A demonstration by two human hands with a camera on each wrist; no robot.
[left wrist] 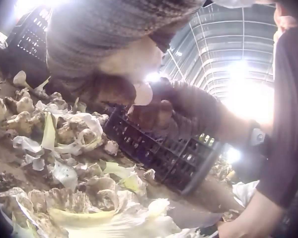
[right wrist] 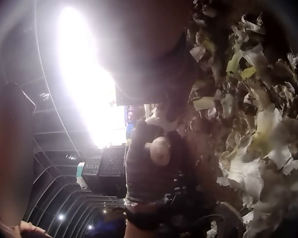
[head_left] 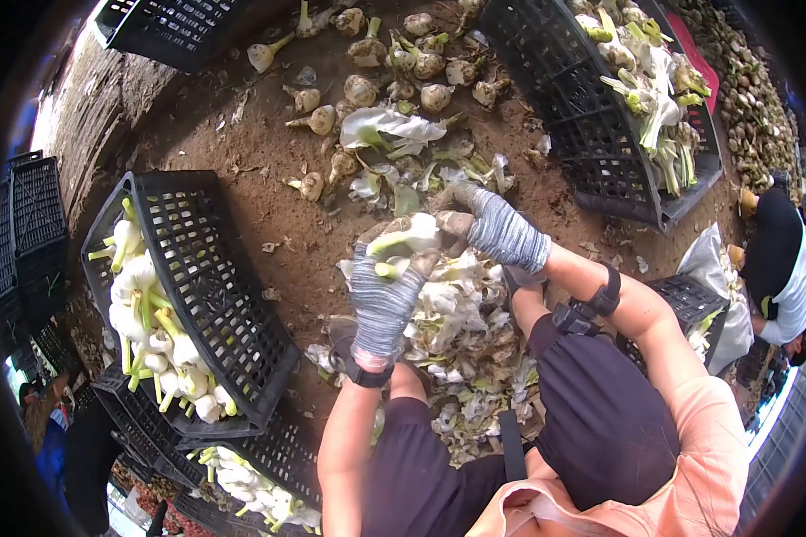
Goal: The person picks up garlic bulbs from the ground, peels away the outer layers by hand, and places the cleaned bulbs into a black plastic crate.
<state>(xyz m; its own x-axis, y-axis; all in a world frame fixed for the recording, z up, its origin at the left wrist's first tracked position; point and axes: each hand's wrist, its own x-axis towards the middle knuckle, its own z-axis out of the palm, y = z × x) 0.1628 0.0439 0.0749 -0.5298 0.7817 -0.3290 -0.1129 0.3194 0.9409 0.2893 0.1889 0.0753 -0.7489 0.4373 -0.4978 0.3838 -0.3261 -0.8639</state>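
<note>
A white garlic bulb [head_left: 424, 233] with a green stem lies between both hands, above the peelings. My gloved left hand [head_left: 385, 300] grips it from the left, and a second cut green stem [head_left: 389, 270] shows at the same hand's fingers. The gloved right hand [head_left: 503, 231] has curled fingers at the bulb's right end, pinching it. In the left wrist view a pale piece of the garlic [left wrist: 143, 93] shows between the dark glove fingers. The right wrist view shows a round pale end of garlic [right wrist: 160, 150] against the left glove.
Peeled husks [head_left: 461, 322] heap between the person's legs. Uncleaned garlic bulbs [head_left: 360, 91] lie scattered on the soil ahead. A tilted black crate [head_left: 215, 295] of cleaned garlic stands left, another crate [head_left: 555, 98] at upper right. Other people [head_left: 775, 268] sit at the sides.
</note>
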